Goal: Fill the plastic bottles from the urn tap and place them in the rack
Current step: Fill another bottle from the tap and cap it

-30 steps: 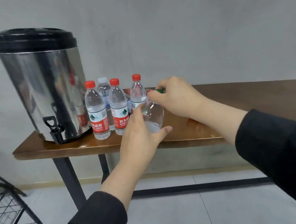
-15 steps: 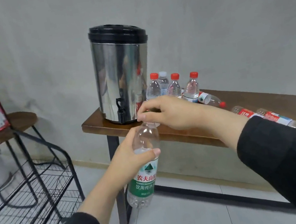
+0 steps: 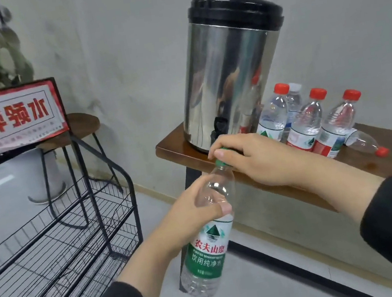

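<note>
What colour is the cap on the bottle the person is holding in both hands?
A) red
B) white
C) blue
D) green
D: the right hand pinches a green cap on top of the green-labelled bottle, which the left hand grips around its upper part; the red caps belong to bottles on the table.

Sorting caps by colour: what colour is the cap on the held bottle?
Green cap, pinched by the right hand; head view.
</note>
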A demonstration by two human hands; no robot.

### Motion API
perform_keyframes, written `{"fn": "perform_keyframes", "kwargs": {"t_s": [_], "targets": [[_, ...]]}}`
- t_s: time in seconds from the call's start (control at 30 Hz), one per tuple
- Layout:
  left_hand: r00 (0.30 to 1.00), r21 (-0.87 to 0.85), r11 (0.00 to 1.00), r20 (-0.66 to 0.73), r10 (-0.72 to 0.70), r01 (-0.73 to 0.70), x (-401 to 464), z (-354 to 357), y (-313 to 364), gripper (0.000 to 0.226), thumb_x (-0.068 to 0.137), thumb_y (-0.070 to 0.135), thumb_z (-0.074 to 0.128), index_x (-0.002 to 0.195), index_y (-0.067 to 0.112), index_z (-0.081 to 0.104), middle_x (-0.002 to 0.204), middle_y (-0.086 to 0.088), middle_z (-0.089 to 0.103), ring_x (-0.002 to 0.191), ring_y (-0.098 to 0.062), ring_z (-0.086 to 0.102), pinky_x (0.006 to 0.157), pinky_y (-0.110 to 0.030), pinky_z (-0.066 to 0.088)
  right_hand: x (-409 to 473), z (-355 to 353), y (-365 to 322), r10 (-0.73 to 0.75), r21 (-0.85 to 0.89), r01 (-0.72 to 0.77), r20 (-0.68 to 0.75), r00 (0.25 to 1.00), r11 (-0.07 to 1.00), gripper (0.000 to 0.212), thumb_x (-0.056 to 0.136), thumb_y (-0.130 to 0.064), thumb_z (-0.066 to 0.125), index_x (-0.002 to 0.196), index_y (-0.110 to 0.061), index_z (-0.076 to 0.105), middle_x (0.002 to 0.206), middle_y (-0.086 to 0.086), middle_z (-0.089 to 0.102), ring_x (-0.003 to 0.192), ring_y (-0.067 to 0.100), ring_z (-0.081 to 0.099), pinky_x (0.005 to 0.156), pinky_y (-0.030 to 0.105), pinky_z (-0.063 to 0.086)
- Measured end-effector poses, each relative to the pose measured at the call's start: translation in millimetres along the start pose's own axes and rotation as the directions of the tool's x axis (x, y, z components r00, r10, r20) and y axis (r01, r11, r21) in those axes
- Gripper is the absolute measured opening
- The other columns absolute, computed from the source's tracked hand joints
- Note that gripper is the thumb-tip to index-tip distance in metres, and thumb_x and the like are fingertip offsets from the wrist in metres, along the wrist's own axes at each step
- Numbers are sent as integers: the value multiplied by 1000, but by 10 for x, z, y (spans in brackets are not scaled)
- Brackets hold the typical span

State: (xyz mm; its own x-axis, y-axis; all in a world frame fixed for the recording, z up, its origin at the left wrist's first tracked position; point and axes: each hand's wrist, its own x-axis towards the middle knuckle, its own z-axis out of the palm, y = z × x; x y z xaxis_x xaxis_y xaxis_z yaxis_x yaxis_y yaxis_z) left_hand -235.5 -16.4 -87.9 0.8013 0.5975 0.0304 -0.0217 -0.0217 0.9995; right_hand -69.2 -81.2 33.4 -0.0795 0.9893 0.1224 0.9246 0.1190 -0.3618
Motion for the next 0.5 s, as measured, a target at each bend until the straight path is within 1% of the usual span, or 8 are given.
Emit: {"fn": "perform_keyframes", "kwargs": {"t_s": [0.07, 0.13, 0.2, 0.27, 0.33, 0.4, 0.43, 0.5], "targets": [[999, -45, 998, 0, -34, 34, 90, -90, -117, 56, 77, 31, 80, 129, 33, 59, 109, -6, 74, 99, -26, 74, 91, -43, 58, 124, 9, 137, -37, 19, 38, -38, 999, 999, 23, 106, -33, 39, 113, -33, 62, 103, -26, 62, 98, -7, 56, 83, 12, 42], [995, -7, 996, -39, -91, 91, 195, -154, -270, 48, 86, 24, 78, 128, 37, 58, 109, -2, 74, 97, -22, 75, 88, -39, 59, 257, 10, 335, 26, 134, -1, -190, 981, 991, 24, 107, -30, 37, 105, -35, 61, 82, -31, 59, 80, -4, 57, 72, 15, 42], [986, 62, 987, -86, -141, 146, 324, -196, -464, 50, 88, 28, 78, 128, 44, 53, 110, 5, 73, 96, -15, 75, 85, -33, 58, 413, -12, 548, 166, 268, -59, -396, 903, 962, 28, 104, -24, 39, 88, -27, 62, 67, -15, 58, 62, 10, 51, 60, 31, 41], [977, 156, 969, -129, -170, 190, 474, -214, -645, 57, 84, 38, 81, 129, 50, 48, 114, 11, 69, 98, -12, 72, 82, -28, 55, 573, -84, 696, 226, 177, -157, -497, 838, 972, 34, 103, -27, 42, 79, -11, 60, 69, 5, 62, 62, 20, 52, 56, 34, 36], [967, 216, 950, -163, -193, 226, 630, -210, -777, 64, 83, 42, 81, 133, 50, 42, 123, 11, 64, 103, -9, 65, 77, -23, 48, 709, -127, 789, 233, 0, -261, -450, 862, 965, 42, 103, -47, 43, 83, -13, 59, 72, 1, 61, 70, 20, 57, 58, 32, 38], [963, 228, 945, -187, -196, 236, 793, -197, -857, 66, 84, 40, 81, 136, 46, 39, 125, 9, 61, 103, -7, 62, 73, -20, 45, 833, -140, 841, 240, -94, -280, -303, 922, 955, 39, 96, -63, 46, 98, -27, 60, 83, -9, 61, 77, 14, 61, 62, 30, 42], [961, 235, 942, -198, -193, 237, 864, -188, -872, 66, 85, 40, 80, 136, 45, 38, 125, 9, 61, 101, -8, 63, 71, -20, 45, 887, -133, 843, 240, -141, -275, -219, 946, 951, 40, 92, -67, 48, 104, -31, 60, 86, -10, 63, 77, 12, 62, 63, 30, 45], [961, 249, 942, -217, -174, 226, 997, -186, -884, 65, 86, 40, 79, 136, 45, 37, 126, 8, 60, 99, -7, 63, 70, -20, 45, 994, -101, 870, 217, -236, -239, -116, 969, 942, 46, 89, -67, 54, 109, -27, 64, 89, -7, 65, 76, 12, 62, 65, 32, 47]]}}
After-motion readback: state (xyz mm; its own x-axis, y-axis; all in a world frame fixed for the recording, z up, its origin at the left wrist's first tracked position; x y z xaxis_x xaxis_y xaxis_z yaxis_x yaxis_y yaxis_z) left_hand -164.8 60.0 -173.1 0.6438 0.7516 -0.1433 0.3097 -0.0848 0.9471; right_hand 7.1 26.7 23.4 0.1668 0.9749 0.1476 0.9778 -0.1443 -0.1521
